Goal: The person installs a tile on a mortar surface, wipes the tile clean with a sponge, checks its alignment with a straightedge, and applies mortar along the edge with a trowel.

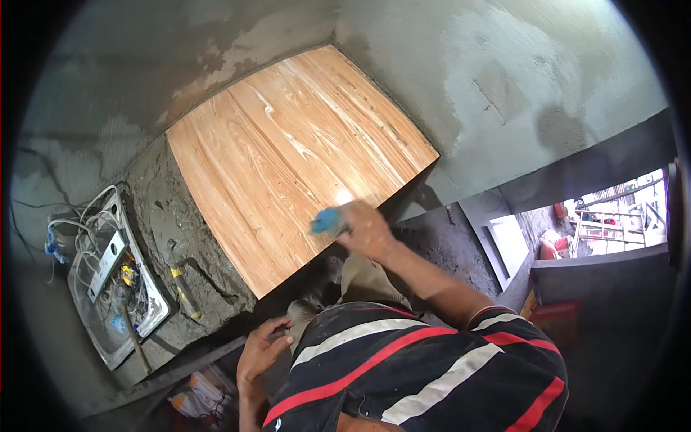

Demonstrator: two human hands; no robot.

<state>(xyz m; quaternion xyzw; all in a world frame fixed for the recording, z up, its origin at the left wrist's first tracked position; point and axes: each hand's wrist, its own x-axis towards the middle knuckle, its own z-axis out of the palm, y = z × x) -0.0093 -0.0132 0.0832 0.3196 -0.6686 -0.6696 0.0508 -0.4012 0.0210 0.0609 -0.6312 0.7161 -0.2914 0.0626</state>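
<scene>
A large square wood-grain tile [288, 158] lies on the ledge, pushed into the corner of two plastered walls. Over its near edge, my right hand [366, 232] is closed around a small blue thing [327, 222], blurred by motion, whose kind I cannot make out. It is at the tile's surface; whether it touches is unclear. My left hand [263, 351] is beside my knee, fingers loosely bent and thumb apart, with nothing in it. Left of the tile, a yellow-and-black handled tool [186, 294] rests on rough grey mortar [169, 216].
A metal sink-like basin [151, 302] at left holds a white power strip [108, 265], cords, a yellow tape measure [128, 275] and a wooden-handled tool [134, 338]. A bag [201, 394] sits below the ledge. At right, an opening shows a red-and-white sack [554, 245].
</scene>
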